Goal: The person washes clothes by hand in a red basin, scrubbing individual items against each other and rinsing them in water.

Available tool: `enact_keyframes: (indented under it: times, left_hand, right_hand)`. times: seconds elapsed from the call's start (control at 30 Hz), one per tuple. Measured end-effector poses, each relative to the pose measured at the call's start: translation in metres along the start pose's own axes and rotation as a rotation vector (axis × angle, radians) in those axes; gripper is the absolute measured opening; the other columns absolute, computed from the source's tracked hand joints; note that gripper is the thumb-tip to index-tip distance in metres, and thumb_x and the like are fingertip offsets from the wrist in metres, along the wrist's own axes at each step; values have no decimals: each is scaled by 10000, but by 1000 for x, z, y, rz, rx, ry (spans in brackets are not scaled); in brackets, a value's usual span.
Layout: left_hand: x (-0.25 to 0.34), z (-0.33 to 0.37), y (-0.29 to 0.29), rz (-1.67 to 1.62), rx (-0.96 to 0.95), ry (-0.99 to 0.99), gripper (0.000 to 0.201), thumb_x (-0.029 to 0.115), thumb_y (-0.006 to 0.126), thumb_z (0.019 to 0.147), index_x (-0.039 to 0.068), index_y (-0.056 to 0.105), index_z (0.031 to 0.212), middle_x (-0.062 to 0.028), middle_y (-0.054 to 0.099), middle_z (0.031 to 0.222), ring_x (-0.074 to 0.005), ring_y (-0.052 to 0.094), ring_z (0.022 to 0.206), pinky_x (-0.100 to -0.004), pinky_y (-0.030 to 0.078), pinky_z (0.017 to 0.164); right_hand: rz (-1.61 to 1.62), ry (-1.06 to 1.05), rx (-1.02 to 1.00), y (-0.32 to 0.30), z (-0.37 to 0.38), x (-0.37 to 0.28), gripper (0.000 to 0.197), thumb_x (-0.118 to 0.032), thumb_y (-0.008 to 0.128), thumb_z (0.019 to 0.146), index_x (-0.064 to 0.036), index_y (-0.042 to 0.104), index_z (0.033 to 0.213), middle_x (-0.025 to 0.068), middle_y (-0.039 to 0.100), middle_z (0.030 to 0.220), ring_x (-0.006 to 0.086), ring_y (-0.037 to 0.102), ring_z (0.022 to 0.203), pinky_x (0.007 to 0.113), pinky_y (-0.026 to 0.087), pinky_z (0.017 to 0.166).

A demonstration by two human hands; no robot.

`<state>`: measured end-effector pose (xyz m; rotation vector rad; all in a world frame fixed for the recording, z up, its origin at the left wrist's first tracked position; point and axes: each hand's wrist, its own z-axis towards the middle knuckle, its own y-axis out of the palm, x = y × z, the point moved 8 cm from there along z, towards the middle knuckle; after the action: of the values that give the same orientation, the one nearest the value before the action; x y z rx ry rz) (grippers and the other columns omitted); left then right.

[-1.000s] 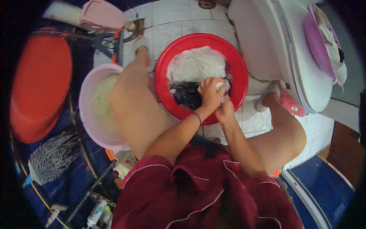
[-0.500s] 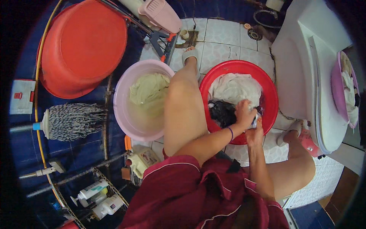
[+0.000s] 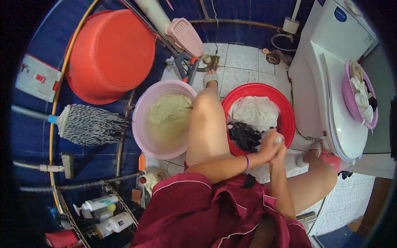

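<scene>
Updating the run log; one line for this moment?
left hand, right hand: together on white item | red basin: white cloth, black cloth

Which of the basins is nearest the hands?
The red basin between the legs, left hand and right hand over its rim. The pink basin is beyond the left leg, purple basin on the toilet, orange basin against the wall.

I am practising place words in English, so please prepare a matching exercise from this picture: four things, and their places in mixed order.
Things:
1. white cloth
2. pale green cloth
3. strand mop
4. purple basin

Places:
A. on the toilet lid
B. in the red basin on the floor
C. against the dark blue wall
D. in the pale pink basin

Pairs: 1-B, 2-D, 3-C, 4-A
</scene>
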<state>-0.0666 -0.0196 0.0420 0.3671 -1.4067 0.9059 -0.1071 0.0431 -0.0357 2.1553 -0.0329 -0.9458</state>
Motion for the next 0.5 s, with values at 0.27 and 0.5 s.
enact_keyframes:
  times: [0.27,0.5]
  left_hand:
    - [-1,31,-35,100,180,-41,281,99,561,614,47,489,881,-135,525,836,-267,483,896,-311,354,808]
    - [30,-13,20,76,-151,95,254,65,507,652,47,495,905,-174,386,1120,-294,348,1072,-342,265,895]
  right_hand:
    - [97,-16,19,36,-13,5,320,-149,381,748,-74,392,1059,58,479,982,193,481,907,336,387,809]
    - [304,122,-115,-37,42,8,241,-253,392,752,-59,491,857,93,513,863,221,505,793,342,411,712]
